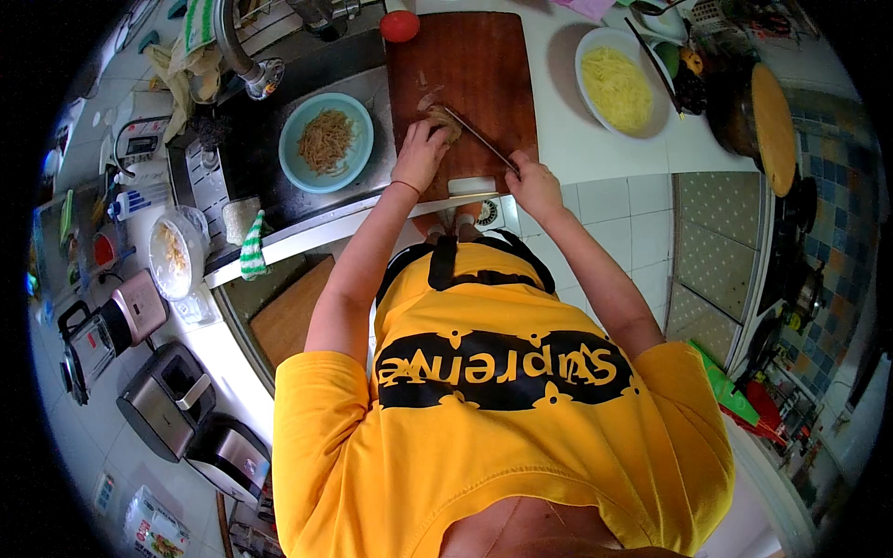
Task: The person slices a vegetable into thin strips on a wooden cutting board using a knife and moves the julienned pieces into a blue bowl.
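Looking down through the head camera, I see the left hand (420, 153) curled, fingertips pressed onto a small pale-brown piece of food (443, 121) on the brown wooden cutting board (474, 56). The right hand (532, 184) is closed around the handle of a knife (476, 136), whose thin blade slants up-left to meet the food; the handle itself is buried in the fist. What the food is I cannot make out, as the left fingers cover part of it. Left of the board, in the dark sink (270, 130), a light blue bowl (326, 142) holds brownish shreds. A white bowl (621, 82) of pale yellow shreds sits on the white counter (567, 149) to the board's right, with a dark utensil (653, 63) laid across its rim. A red round object (400, 24) at the board's top edge is cut off by the frame. The yellow shirt (502, 409) fills the lower picture and hides the floor below. Appliances at the left rim (167, 395) are bent and blurred by the lens.
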